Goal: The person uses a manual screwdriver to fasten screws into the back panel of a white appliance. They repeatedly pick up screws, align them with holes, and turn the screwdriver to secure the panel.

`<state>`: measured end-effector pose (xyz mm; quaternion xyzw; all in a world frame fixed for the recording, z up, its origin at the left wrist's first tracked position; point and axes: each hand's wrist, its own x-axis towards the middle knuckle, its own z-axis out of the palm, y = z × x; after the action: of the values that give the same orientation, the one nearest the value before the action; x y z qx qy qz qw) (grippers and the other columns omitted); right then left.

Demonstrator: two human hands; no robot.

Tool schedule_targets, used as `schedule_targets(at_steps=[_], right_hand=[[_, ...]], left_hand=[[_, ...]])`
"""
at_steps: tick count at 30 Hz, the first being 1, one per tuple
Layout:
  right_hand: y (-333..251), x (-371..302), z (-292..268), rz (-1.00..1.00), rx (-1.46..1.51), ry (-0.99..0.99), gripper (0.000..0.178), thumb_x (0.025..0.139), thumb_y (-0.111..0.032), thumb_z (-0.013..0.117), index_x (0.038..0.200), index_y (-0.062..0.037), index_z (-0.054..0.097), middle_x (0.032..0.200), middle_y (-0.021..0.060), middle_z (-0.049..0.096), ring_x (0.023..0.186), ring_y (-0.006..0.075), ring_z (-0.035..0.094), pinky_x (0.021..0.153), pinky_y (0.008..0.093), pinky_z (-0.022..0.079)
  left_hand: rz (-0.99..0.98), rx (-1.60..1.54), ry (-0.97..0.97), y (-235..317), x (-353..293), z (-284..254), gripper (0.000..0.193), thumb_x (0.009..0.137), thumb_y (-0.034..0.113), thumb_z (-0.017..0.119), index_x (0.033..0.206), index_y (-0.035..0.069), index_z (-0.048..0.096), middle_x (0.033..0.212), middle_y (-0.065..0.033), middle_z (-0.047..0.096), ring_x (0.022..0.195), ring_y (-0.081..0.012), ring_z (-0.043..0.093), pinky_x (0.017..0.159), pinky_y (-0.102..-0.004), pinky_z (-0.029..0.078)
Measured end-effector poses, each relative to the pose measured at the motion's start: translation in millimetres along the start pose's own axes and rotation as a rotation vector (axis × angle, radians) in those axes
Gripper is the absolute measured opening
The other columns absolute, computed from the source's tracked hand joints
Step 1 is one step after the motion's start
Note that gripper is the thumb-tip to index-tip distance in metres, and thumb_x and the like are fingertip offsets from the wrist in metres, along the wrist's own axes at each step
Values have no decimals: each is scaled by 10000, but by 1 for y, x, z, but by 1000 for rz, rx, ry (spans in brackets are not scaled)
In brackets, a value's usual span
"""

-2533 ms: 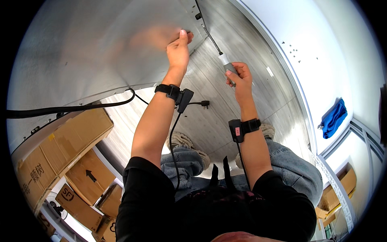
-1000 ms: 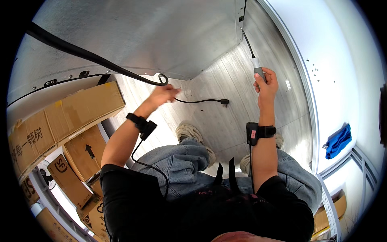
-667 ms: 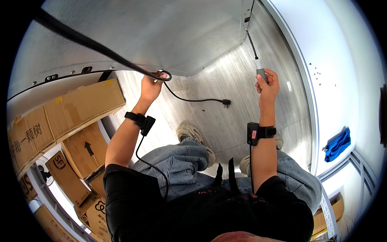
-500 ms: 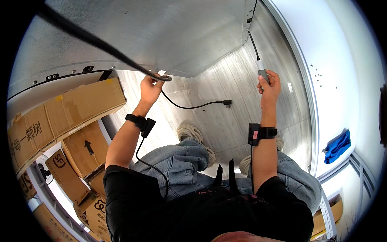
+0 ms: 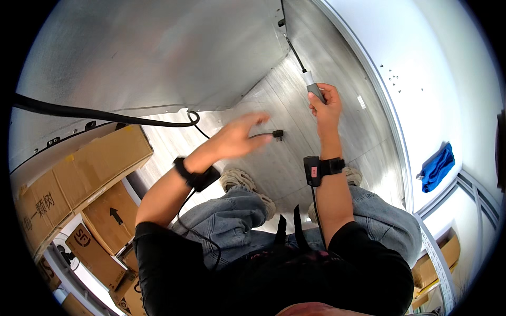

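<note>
My right hand (image 5: pixel 328 102) is closed around the grey-and-white handle of a screwdriver (image 5: pixel 308 79). Its dark shaft points up toward the right edge of a large grey metal panel (image 5: pixel 158 58), with the tip close to that edge; whether they touch I cannot tell. My left hand (image 5: pixel 236 138), slightly blurred, hangs in front of the panel's lower edge with its fingers apart and nothing in them. A thick black cable (image 5: pixel 105 114) crosses the panel's lower part and ends in a loop. Its thinner run passes behind my left hand to a black plug (image 5: pixel 278 135) above the floor.
Cardboard boxes (image 5: pixel 100 163) are stacked at the left. On the right, several small screws (image 5: pixel 392 79) and a crumpled blue cloth (image 5: pixel 438 167) lie on a white surface (image 5: pixel 416 121). My feet stand on grey plank flooring (image 5: pixel 363 126). Another carton (image 5: pixel 437 260) is at lower right.
My left hand has let go of the black cable and moved right, fingers spreading. The cable's loop has dropped lower. The view has shifted; the right hand still grips the screwdriver near the panel's edge.
</note>
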<state>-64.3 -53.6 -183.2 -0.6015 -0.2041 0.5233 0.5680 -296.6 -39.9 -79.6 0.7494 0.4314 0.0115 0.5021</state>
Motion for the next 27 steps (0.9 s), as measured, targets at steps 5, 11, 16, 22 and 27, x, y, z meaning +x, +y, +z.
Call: schedule_targets(at_steps=[5,11,16,22,27], right_hand=[[6,2,-4,-84,-30,1,286,760,-19,703,1015,-34,575,796,34,613,653,86,541,580,227,428],[1,3,-4,-206,-124,8,277,756,-25,705,1004,-40,582,842,24,618,731,95,558,663,244,444],[-5,1,0,-216,-182,11,274,763,-36,703,1008,-44,581,854,16,619,737,88,556,668,242,445],[-3,0,0,-233,-146,-5,282,768,-32,702,1022,-44,580,853,15,616,734,82,547,657,233,436],[0,0,-1,-227,-171,-2,301,766,-35,706,1038,-44,578,840,10,603,721,79,536,641,229,428]], left_hand=[[-110,-297,554,-3,121,4,457,876,176,631,1271,1,481,1190,-94,571,1089,-174,534,897,-316,448],[-150,-431,731,-21,163,-1,306,885,154,601,1138,-17,618,1088,-99,655,987,-165,596,893,-286,448],[-226,-462,870,-33,177,-7,229,877,176,609,966,-14,704,949,-87,696,912,-139,620,856,-266,458],[-170,-409,1049,-47,186,-3,229,798,270,693,817,45,735,651,-35,675,639,-100,602,651,-274,476],[-199,-385,1114,-39,190,1,212,770,265,728,773,53,740,644,-54,680,595,-125,610,625,-288,487]])
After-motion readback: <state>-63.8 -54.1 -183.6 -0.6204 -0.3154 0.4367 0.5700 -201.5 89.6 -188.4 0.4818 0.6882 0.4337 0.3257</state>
